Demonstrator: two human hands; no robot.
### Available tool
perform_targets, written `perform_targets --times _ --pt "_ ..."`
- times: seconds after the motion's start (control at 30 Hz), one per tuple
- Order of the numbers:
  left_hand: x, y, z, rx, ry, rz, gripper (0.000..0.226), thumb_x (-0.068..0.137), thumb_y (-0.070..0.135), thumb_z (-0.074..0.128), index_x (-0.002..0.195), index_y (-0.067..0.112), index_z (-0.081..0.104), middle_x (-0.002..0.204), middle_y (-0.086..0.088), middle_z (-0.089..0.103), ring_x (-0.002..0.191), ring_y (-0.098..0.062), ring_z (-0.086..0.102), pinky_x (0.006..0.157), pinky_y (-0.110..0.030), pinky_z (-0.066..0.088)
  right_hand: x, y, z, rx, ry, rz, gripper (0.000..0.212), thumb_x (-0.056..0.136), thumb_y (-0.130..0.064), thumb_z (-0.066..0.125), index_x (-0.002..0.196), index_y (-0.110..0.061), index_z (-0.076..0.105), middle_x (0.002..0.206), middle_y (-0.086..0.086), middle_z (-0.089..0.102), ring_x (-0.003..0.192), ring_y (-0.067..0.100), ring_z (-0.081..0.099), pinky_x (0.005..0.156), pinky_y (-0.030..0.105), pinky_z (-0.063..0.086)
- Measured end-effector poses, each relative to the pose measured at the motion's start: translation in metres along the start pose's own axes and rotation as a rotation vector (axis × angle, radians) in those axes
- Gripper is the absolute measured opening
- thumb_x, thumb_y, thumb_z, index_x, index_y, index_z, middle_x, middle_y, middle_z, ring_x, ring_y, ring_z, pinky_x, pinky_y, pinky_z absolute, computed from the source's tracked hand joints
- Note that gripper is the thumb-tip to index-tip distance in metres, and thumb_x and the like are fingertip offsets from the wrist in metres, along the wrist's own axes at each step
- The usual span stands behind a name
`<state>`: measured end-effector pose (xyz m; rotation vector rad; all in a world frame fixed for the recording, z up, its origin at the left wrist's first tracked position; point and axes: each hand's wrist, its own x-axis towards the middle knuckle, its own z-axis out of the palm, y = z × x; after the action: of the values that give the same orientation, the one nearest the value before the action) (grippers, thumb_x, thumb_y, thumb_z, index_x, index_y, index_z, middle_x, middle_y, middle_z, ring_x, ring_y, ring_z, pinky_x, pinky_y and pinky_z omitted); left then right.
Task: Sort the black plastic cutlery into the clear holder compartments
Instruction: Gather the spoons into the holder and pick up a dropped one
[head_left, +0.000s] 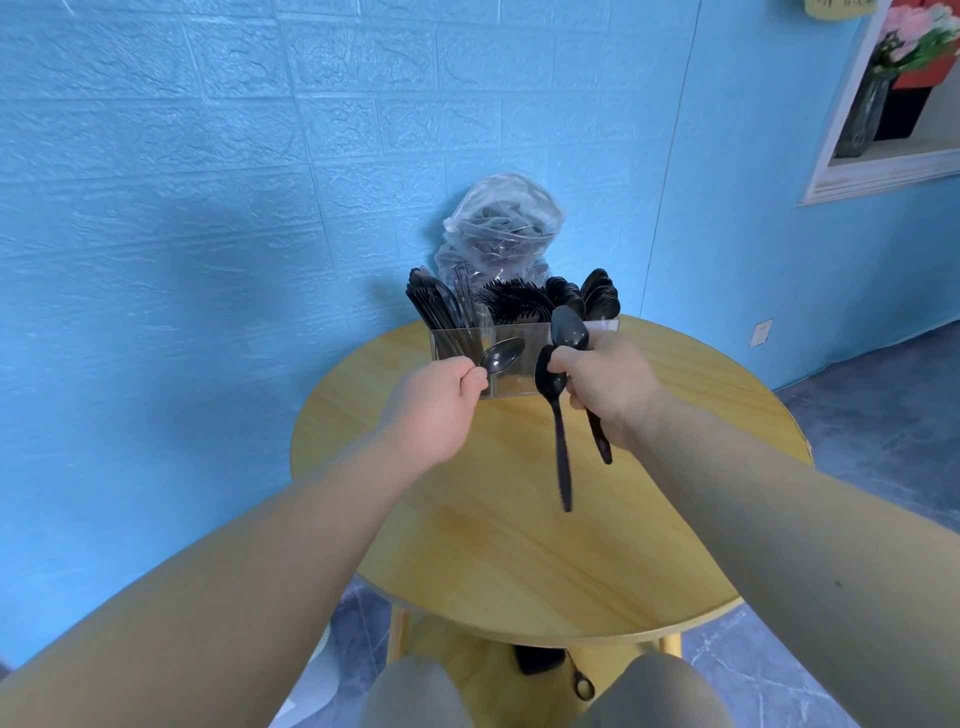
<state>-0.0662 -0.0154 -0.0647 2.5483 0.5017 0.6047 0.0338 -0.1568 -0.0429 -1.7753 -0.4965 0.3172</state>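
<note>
Knees (415, 696): two, at the near edge of the view, below the round wooden table (519, 545).

Dark object (537, 657): on the floor under the table's near edge; kind not discernible.

Right hand (608, 384): above the table's middle, fingers curled round two black spoons. One spoon (562, 457) hangs bowl up, handle pointing down toward the table's near side; the second spoon (570, 325) stands with its bowl above the fist, its handle emerging below.

Left hand (441, 400): just left of the right hand, thumb and fingers pinching the handle of a small black spoon (501, 356), bowl pointing right, in front of the holder.

Clear holder (514, 374): at the table's far edge, compartments side by side. Left compartment: knives (436, 306). Middle: forks (511, 301). Right: spoons (597, 296). All upright or leaning.

Clear plastic bag (501, 228): behind the holder, against the blue wall (208, 208), containing further black cutlery.
</note>
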Motion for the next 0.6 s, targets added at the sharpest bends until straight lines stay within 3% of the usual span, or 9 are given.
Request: perform_targets --times 0.1,0.27,0.47,0.53,0.6 --pt "0.000 0.002 0.001 -0.038 -0.041 0.004 0.034 0.102 0.021 0.033 0.097 0.008 0.064 0.079 0.000 0.060 0.079 -0.024 0.059 0.071 -0.031 0.045 0.000 -0.001 0.002 0.049 0.005 -0.005 0.012 0.077 -0.001 0.052 0.079 -0.012 0.047 0.062 0.004 0.035 0.062 0.021 0.029 0.051 0.030 0.026" --pt "0.001 0.005 0.006 -0.024 -0.063 0.036 0.031 0.102 0.019 0.033 0.089 0.008 0.059 0.074 0.004 0.059 0.077 -0.023 0.058 0.071 -0.032 0.044 0.001 -0.001 0.007 0.054 0.053 -0.034 0.026 0.078 -0.003 0.064 0.064 -0.017 0.047 0.051 -0.006 0.037 0.046 0.013 0.027 0.047 0.024 0.026" --pt "-0.005 0.008 0.008 -0.066 -0.120 0.092 0.030 0.102 0.033 0.033 0.088 0.018 0.055 0.068 0.003 0.062 0.068 -0.015 0.058 0.066 -0.033 0.045 0.002 0.000 0.012 0.046 0.136 -0.024 0.014 0.078 -0.009 0.069 0.071 -0.014 0.058 0.055 -0.005 0.046 0.046 0.011 0.036 0.048 0.023 0.031" --pt "-0.005 0.008 0.008 -0.012 -0.106 0.126 0.032 0.101 0.037 0.038 0.078 0.018 0.050 0.063 0.003 0.053 0.064 -0.018 0.051 0.061 -0.035 0.039 0.001 0.000 0.012 0.000 0.137 -0.035 0.015 0.079 -0.017 0.069 0.074 -0.014 0.055 0.059 -0.004 0.047 0.051 0.013 0.039 0.050 0.025 0.032" --pt "-0.004 0.005 0.007 0.004 -0.090 0.125 0.034 0.100 0.033 0.042 0.074 0.013 0.048 0.061 0.002 0.045 0.061 -0.019 0.044 0.058 -0.036 0.034 -0.004 -0.002 0.011 -0.030 0.110 -0.027 0.028 0.083 -0.040 0.064 0.085 -0.014 0.055 0.070 -0.003 0.052 0.064 0.014 0.047 0.060 0.028 0.038"
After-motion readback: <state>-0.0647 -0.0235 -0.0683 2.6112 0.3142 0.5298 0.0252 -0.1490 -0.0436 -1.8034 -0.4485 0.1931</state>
